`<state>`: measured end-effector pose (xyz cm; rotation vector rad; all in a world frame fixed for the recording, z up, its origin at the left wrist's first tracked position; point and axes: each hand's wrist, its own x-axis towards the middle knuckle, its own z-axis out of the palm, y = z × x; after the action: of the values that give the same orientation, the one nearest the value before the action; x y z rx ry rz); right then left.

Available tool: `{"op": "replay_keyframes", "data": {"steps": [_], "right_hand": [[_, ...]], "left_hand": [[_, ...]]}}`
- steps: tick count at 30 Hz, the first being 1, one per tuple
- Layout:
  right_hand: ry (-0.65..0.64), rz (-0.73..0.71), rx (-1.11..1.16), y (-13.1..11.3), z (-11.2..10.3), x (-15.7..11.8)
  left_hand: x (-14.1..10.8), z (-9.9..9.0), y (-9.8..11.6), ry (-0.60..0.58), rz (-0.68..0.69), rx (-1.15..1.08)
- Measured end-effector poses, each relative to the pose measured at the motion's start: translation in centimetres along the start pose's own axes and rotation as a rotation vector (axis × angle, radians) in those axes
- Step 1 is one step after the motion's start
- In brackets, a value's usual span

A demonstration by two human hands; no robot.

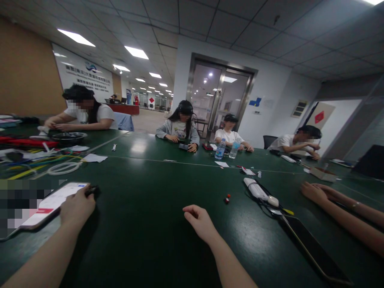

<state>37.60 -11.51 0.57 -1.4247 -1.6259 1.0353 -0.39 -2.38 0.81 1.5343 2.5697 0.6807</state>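
My left hand (78,206) rests at the left by the edge of a phone or tablet with a lit white screen (55,202). Its fingers close around a small black object (92,191) whose kind I cannot make out. Over the green table in the middle, my right hand (200,222) is loosely curled, thumb and forefinger a little apart, with nothing visible between them. The nearest thing to it is a small red and dark item (227,199), some way off to the right.
A white power strip (255,189) with cables and a dark phone (313,248) lie on the right. Another person's hands (315,194) rest beyond them. Two water bottles (220,149) stand across the table (144,224), where several people sit. Cables (64,168) lie at far left.
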Motion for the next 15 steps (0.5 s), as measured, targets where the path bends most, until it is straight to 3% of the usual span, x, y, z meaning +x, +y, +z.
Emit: {"op": "replay_keyframes", "data": {"steps": [5, 15], "right_hand": [[-0.004, 0.003, -0.001, 0.0, -0.1, -0.11], [-0.004, 0.014, -0.014, -0.31, -0.16, -0.19]], "left_hand": [[-0.22, -0.42, 0.47, -0.063, -0.059, 0.071], [-0.31, -0.58, 0.59, -0.075, -0.079, 0.09]]}}
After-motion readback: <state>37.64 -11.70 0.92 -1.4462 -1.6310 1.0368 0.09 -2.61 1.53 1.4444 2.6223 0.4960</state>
